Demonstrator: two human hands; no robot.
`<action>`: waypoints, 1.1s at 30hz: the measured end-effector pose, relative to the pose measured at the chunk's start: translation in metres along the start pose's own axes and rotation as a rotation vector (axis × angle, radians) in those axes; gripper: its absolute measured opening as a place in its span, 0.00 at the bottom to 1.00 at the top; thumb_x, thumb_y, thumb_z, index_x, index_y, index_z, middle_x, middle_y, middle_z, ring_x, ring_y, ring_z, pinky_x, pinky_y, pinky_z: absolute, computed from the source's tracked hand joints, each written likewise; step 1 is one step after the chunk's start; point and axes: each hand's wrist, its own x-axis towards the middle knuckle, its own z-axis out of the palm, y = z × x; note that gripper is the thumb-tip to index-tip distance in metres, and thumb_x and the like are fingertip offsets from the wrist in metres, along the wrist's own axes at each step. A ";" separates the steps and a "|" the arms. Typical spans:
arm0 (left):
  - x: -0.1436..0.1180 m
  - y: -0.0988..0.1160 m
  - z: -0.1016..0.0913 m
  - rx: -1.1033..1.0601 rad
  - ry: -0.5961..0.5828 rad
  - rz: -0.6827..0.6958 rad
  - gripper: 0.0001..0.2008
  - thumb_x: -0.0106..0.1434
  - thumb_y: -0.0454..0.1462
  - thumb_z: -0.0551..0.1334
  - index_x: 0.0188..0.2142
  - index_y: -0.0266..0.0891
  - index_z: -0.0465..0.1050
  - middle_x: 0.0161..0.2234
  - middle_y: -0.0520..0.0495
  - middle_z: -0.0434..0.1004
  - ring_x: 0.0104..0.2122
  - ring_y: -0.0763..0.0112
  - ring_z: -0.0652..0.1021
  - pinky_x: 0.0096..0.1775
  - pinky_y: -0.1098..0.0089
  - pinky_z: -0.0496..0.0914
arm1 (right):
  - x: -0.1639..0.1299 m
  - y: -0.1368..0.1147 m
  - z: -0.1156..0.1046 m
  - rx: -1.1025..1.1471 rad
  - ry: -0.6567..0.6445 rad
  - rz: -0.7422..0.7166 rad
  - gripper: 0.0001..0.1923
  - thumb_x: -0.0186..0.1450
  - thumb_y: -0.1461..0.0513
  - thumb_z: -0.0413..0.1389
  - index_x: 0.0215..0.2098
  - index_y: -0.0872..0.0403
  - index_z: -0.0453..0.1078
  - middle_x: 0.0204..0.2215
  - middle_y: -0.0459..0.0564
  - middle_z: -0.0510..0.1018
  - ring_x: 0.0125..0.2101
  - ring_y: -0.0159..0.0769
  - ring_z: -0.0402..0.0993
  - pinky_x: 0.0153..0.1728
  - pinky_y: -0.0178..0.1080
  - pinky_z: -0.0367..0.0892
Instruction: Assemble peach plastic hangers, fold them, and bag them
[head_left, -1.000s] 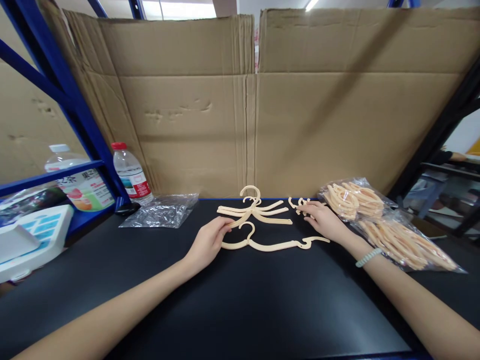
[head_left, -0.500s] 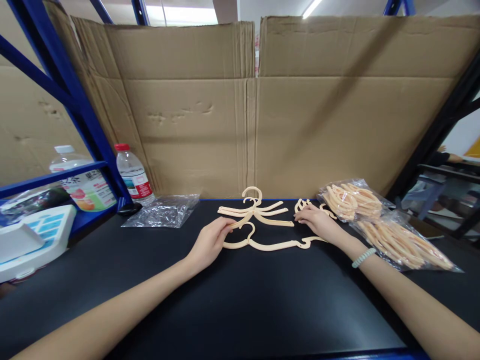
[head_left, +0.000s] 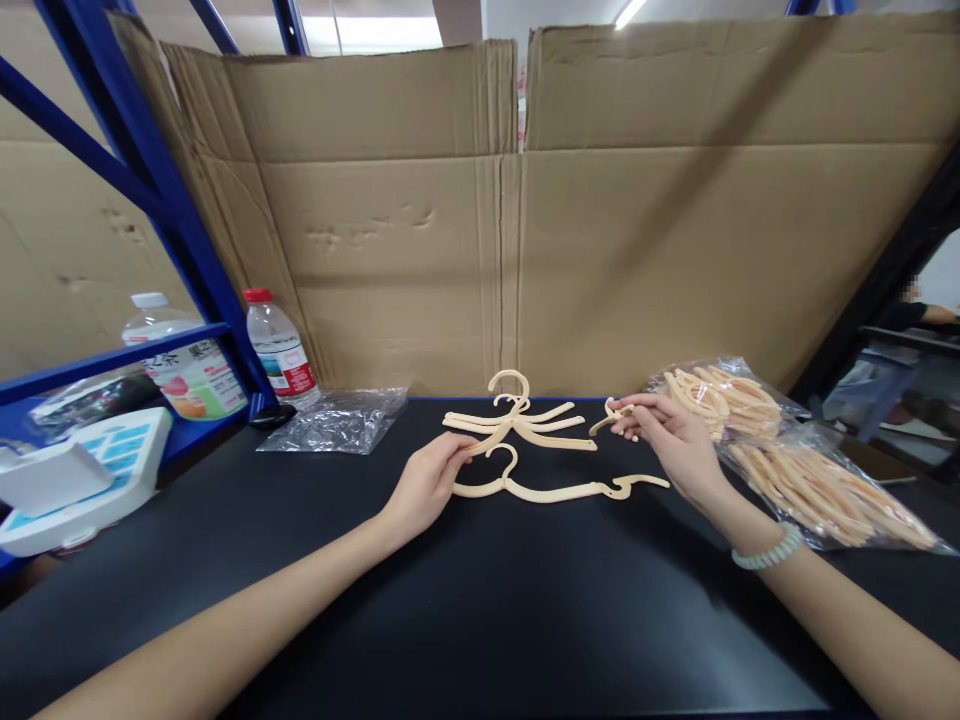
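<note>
A cream plastic hanger (head_left: 555, 489) lies flat on the black table (head_left: 480, 620). Behind it sits a small pile of hangers (head_left: 517, 423) with their hooks up. My left hand (head_left: 429, 485) rests on the table and pinches the left arm of a hanger from that pile. My right hand (head_left: 675, 440) is raised a little above the table and holds a small cream hanger piece (head_left: 613, 415) between its fingertips. A pale bead bracelet is on my right wrist.
Two clear bags of cream hangers (head_left: 787, 450) lie at the right. An empty clear bag (head_left: 337, 420) lies at the back left beside a water bottle (head_left: 279, 350). A white device (head_left: 75, 480) and a blue rack post (head_left: 150, 200) stand left. Cardboard sheets (head_left: 517, 220) wall off the back.
My right hand has lifted off the table with a small hanger piece in its fingers and turned palm inward. My left hand has stayed on the hanger arm.
</note>
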 end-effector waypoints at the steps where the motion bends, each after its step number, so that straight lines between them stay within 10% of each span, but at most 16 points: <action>1: 0.000 0.000 0.000 0.000 -0.001 0.001 0.10 0.68 0.35 0.51 0.41 0.40 0.70 0.34 0.49 0.75 0.35 0.68 0.76 0.38 0.70 0.69 | -0.002 -0.001 0.002 0.048 0.002 0.033 0.13 0.63 0.53 0.57 0.39 0.53 0.73 0.40 0.54 0.78 0.33 0.36 0.75 0.34 0.39 0.71; 9: 0.000 0.001 0.000 -0.007 -0.019 0.006 0.10 0.68 0.35 0.50 0.42 0.39 0.70 0.35 0.48 0.75 0.35 0.69 0.75 0.39 0.69 0.68 | -0.010 0.007 0.012 0.001 0.043 0.140 0.18 0.53 0.53 0.65 0.38 0.53 0.71 0.40 0.53 0.76 0.32 0.36 0.74 0.39 0.44 0.72; 13: 0.000 0.000 0.001 -0.014 -0.023 0.009 0.10 0.68 0.34 0.50 0.42 0.39 0.70 0.35 0.49 0.75 0.35 0.69 0.75 0.39 0.70 0.68 | -0.013 0.005 0.013 0.043 0.086 0.191 0.37 0.49 0.58 0.68 0.54 0.44 0.62 0.52 0.52 0.67 0.33 0.34 0.74 0.38 0.41 0.73; 16: 0.000 0.001 0.000 -0.012 -0.017 0.017 0.10 0.68 0.34 0.50 0.42 0.39 0.70 0.35 0.49 0.75 0.35 0.69 0.75 0.39 0.70 0.68 | -0.013 0.001 0.014 0.134 0.079 0.313 0.47 0.46 0.58 0.70 0.60 0.46 0.55 0.41 0.50 0.73 0.34 0.37 0.75 0.38 0.41 0.72; 23: 0.000 0.002 0.000 0.007 0.004 0.043 0.10 0.68 0.33 0.51 0.41 0.39 0.69 0.34 0.49 0.75 0.35 0.70 0.75 0.38 0.70 0.69 | -0.010 0.002 0.013 0.202 0.012 0.439 0.23 0.41 0.55 0.72 0.30 0.56 0.74 0.28 0.47 0.76 0.31 0.34 0.72 0.38 0.37 0.68; 33: 0.000 0.003 0.001 -0.013 -0.003 0.068 0.10 0.68 0.33 0.50 0.42 0.39 0.69 0.35 0.49 0.74 0.35 0.70 0.74 0.38 0.71 0.68 | -0.010 0.001 0.010 0.341 -0.076 0.586 0.20 0.42 0.52 0.72 0.24 0.56 0.74 0.28 0.46 0.74 0.34 0.31 0.70 0.39 0.32 0.70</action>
